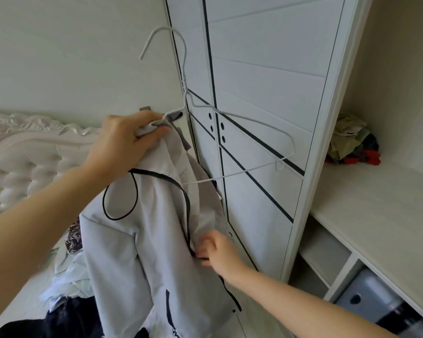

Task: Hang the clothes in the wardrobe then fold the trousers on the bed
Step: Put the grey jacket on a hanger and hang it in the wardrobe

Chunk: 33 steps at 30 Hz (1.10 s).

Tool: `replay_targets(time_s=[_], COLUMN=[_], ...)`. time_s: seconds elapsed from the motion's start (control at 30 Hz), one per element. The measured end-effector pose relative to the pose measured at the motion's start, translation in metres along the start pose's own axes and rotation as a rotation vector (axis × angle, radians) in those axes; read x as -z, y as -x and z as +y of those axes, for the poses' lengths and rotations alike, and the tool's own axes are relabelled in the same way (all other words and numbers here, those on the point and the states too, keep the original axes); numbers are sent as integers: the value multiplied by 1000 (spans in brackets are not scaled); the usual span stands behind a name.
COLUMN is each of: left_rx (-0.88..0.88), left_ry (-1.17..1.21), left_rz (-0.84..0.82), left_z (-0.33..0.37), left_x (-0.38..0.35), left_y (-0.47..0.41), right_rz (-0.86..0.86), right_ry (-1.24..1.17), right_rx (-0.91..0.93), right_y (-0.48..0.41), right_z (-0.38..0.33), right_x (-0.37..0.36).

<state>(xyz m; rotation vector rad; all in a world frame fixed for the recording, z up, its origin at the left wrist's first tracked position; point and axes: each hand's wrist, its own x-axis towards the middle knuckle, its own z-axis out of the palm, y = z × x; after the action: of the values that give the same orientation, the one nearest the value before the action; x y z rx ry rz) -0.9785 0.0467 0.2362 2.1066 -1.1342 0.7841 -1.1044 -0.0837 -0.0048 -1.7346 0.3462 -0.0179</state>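
My left hand [122,142], fingers grasping jacket [142,240] collar and hanger [254,123], my right hand [217,250] pinching the jacket's zip edge, crumpled clothes [349,142] piled on the shelf [376,203]

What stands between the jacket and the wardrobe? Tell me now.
The wardrobe door right behind the hanger looks shut, and no rail shows. The left hand grips jacket and hanger together; the right hand pinches the zip edge.
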Motion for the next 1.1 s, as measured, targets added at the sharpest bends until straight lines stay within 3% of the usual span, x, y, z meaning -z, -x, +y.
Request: replay_targets(time_s=[0.13, 0.23, 0.33, 0.47, 0.53, 0.9, 1.1], left_rx=[-33, -52, -73, -82, -92, -138, -237], left_ry=[17, 32, 39, 80, 87, 14, -4], left_rz=[63, 104, 118, 142, 143, 79, -43], left_z=[1, 2, 0, 3, 4, -37, -66], left_x=[8, 12, 12, 10, 8, 15, 22], left_y=[-3, -7, -10, -10, -9, 4, 12], right_rz=[67, 133, 91, 42, 100, 385, 337], right_ry=[32, 248, 524, 664, 690, 504, 327], right_rx=[-106, -54, -46, -103, -138, 38, 60], right_y=[-25, -31, -31, -34, -37, -48, -60], right_z=[19, 17, 7, 4, 9, 5, -24], right_x=[11, 17, 20, 14, 15, 93, 137])
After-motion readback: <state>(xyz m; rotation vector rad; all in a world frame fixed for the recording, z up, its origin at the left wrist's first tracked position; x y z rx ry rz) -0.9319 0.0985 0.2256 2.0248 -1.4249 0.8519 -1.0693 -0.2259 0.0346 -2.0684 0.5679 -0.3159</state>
